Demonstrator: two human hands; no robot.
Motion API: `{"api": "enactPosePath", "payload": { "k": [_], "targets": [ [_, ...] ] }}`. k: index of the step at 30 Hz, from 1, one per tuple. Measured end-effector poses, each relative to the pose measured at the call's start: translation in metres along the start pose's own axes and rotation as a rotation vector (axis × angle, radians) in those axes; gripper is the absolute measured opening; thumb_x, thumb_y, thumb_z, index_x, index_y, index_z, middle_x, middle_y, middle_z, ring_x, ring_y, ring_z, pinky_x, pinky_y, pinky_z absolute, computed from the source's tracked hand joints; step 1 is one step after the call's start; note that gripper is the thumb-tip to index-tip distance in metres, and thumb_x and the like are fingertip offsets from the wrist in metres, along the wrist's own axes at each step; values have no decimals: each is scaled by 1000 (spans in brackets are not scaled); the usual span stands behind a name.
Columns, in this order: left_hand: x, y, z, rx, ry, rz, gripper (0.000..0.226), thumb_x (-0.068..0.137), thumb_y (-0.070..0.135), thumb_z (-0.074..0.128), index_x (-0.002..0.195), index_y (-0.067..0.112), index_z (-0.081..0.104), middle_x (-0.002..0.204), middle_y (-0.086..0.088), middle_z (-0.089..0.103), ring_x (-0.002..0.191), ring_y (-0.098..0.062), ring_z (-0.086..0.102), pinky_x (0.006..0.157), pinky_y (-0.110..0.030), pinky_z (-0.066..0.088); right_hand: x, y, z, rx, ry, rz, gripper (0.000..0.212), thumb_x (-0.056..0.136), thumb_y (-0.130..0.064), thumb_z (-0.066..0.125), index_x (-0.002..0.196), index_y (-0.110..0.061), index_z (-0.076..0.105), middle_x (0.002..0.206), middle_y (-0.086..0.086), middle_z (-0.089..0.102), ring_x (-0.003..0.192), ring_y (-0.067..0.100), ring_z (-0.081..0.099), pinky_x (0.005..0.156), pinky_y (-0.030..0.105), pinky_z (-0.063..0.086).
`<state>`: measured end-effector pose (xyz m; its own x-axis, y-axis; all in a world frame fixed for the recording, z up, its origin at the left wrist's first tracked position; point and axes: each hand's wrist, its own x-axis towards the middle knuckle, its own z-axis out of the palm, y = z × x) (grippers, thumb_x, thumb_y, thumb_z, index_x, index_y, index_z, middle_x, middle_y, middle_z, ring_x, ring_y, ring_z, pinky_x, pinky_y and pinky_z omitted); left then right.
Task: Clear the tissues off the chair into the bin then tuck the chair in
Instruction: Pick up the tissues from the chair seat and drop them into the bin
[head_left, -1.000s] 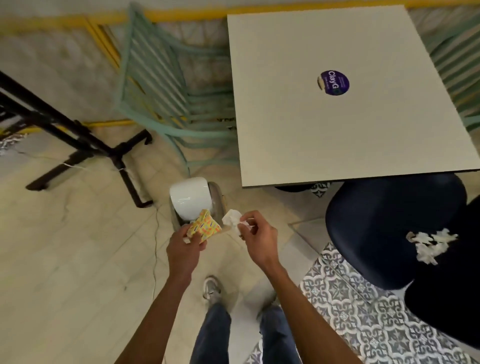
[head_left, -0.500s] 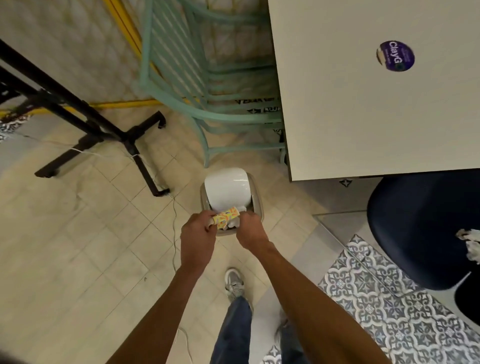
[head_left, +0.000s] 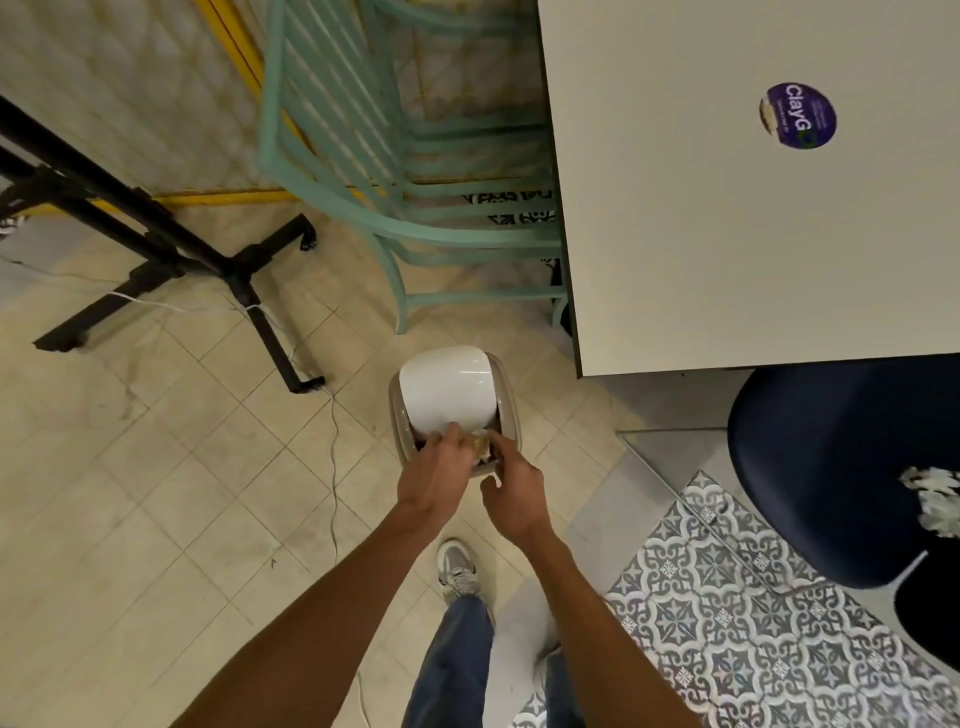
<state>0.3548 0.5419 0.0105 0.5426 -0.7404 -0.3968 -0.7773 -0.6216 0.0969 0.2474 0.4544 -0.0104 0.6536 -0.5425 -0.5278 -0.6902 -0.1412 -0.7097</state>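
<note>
Fingers (head_left: 451, 435) curled over bin (head_left: 401, 434): left hand (head_left: 434, 470) pinches wrapper (head_left: 480, 443); right hand (head_left: 514, 499) hold unclear. Forearms angle forward, down. Lid (head_left: 447, 387) tipped up, far side.

Left grip (head_left: 434, 480) and right grip (head_left: 514, 499) at the bin (head_left: 508, 415) mouth (tissues (head_left: 935, 499) on chair (head_left: 810, 467))

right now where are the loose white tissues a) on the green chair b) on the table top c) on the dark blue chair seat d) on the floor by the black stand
c: the white tissues lie shredded on the dark blue chair seat, at the right edge of the view.
</note>
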Motion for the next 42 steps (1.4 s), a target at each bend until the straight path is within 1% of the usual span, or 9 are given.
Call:
{"api": "enactPosePath", "payload": {
  "k": [3, 7, 11, 14, 21, 27, 31, 37, 42],
  "targets": [
    [8, 2, 19, 82, -70, -25, 31, 82, 6, 79, 112, 7, 75, 110, -12, 62, 94, -25, 71, 66, -35, 65, -18, -1, -13, 77, 55, 15, 70, 89, 9, 61, 151, -23, 55, 127, -5, 71, 108, 13, 68, 100, 20, 54],
    [19, 8, 42, 131, -127, -25, 28, 89, 8, 75, 116, 5, 76, 120, -14, 59, 102, -29, 70, 65, -38, 65, -31, 7, -27, 136, 110, 25, 62, 96, 4, 59, 151, -26, 55, 142, -6, 67, 127, 14, 64, 101, 1, 40],
    [30, 14, 53, 218, -154, -20, 33, 101, 7, 57, 133, 5, 64, 134, -15, 54, 114, -30, 67, 77, -37, 65, -37, 10, -42, 172, 151, 2, 60, 97, 1, 59, 149, -28, 56, 139, -14, 64, 126, 11, 63, 100, 0, 40],
    [30, 17, 52, 222, -163, -19, 34, 100, 9, 63, 134, 6, 61, 133, -14, 58, 116, -27, 68, 84, -35, 63, -42, 15, -53, 167, 164, 11, 59, 99, -1, 60, 151, -28, 55, 144, -10, 63, 129, 12, 61, 96, -2, 40],
    [6, 19, 11, 92, -186, -95, 36, 93, 10, 69, 127, 18, 63, 125, -8, 65, 115, -25, 66, 88, -38, 61, -71, 13, -89, 123, 210, -51, 52, 103, -11, 59, 151, -30, 54, 147, -9, 63, 132, 16, 61, 115, 32, 50],
    [-44, 66, -69, -55, 121, -20, 49, 82, 9, 69, 131, 16, 65, 114, -8, 70, 105, -28, 69, 82, -45, 61, -125, 0, -156, -72, 295, -153, 47, 110, -30, 56, 154, -17, 50, 153, 2, 59, 137, 20, 57, 112, 24, 40],
    [-83, 124, -122, -218, 367, 86, 45, 90, 13, 66, 134, 9, 60, 118, -13, 67, 106, -30, 66, 88, -43, 59, -173, 1, -214, -179, 391, -180, 49, 110, -41, 51, 153, -18, 48, 151, 6, 57, 134, 29, 56, 111, 39, 46],
    [-125, 240, -164, -303, 504, 255, 57, 99, 22, 62, 153, 9, 47, 149, -17, 55, 140, -35, 50, 111, -47, 48, -252, 37, -306, -309, 613, -196, 55, 111, -45, 46, 156, -14, 44, 155, 8, 54, 145, 33, 48, 119, 54, 41],
    [-138, 327, -176, -370, 468, 358, 55, 105, 31, 53, 157, 15, 42, 158, -10, 47, 152, -29, 37, 116, -47, 44, -299, 81, -361, -271, 717, -83, 59, 111, -44, 46, 161, -14, 39, 163, 8, 47, 156, 31, 36, 127, 53, 31]
  ]
}}
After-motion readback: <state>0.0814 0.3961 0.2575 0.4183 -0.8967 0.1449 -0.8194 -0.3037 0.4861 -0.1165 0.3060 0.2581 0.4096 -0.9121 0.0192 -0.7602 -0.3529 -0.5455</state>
